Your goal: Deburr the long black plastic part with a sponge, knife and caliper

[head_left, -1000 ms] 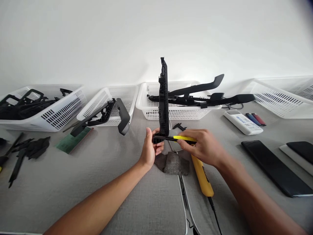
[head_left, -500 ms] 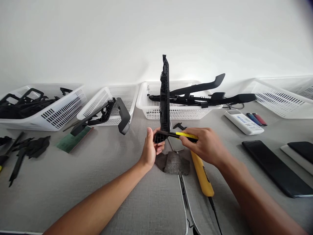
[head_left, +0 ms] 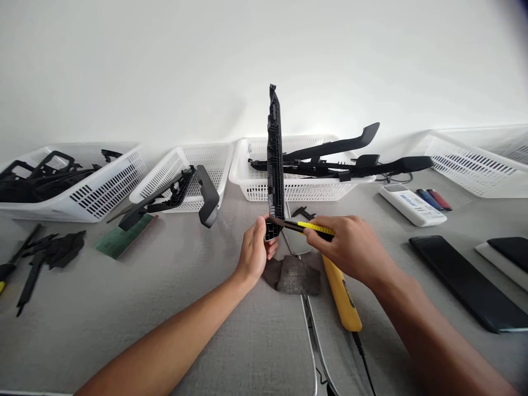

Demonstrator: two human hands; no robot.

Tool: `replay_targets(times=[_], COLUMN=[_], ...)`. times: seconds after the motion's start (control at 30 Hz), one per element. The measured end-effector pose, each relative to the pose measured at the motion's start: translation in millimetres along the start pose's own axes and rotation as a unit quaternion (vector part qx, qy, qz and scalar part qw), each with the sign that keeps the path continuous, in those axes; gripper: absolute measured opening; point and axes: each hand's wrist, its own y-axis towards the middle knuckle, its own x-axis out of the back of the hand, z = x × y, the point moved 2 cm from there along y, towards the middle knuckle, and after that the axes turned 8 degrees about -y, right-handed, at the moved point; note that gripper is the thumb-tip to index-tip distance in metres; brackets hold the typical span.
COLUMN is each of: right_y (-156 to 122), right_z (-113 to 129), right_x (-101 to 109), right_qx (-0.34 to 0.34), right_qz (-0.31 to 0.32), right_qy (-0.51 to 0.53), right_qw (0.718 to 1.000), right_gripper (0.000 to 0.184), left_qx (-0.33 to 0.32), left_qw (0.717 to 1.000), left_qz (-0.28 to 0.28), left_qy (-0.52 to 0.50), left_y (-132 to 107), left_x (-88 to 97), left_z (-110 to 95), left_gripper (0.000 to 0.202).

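Observation:
My left hand (head_left: pixel 252 254) is closed round the lower end of a long black plastic part (head_left: pixel 274 159), which stands upright above the table. My right hand (head_left: pixel 351 246) grips a yellow and black utility knife (head_left: pixel 307 226). The knife lies level, and its tip touches the bottom of the part beside my left thumb. Under both hands a grey foam pad (head_left: pixel 293 274) lies on the grey tabletop (head_left: pixel 165 286).
White baskets (head_left: pixel 256 184) line the back edge, some holding black plastic parts (head_left: pixel 342 157). A yellow corded tool (head_left: pixel 341 294) lies by my right wrist. A remote (head_left: pixel 410 204), pens, a black phone (head_left: pixel 468 283) and tablets sit right. Black scraps (head_left: pixel 49 250) and a green board (head_left: pixel 119 237) lie left.
The upright black part has risen a little and my left hand has slid higher on its base. The knife has stayed at the part's lower end.

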Motion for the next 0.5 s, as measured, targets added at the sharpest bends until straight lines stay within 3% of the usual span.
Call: replay_targets(times=[0.3, 0.5], right_y=[-0.8, -0.8], right_z=[-4.7, -6.3], right_x=[-2.2, 3.2], right_qx=[0.016, 0.032], right_qz=[-0.054, -0.039], right_qy=[-0.015, 0.055], right_qw=[0.998, 0.997], right_gripper=[0.018, 0.021], left_qx=[-0.039, -0.011], left_qw=[0.998, 1.000], left_qz=[-0.005, -0.017], left_qy=[0.054, -0.006], left_y=[1.9, 1.9], left_x=[-0.7, 1.4], left_z=[0.9, 1.0], left_gripper=[0.073, 0.063])
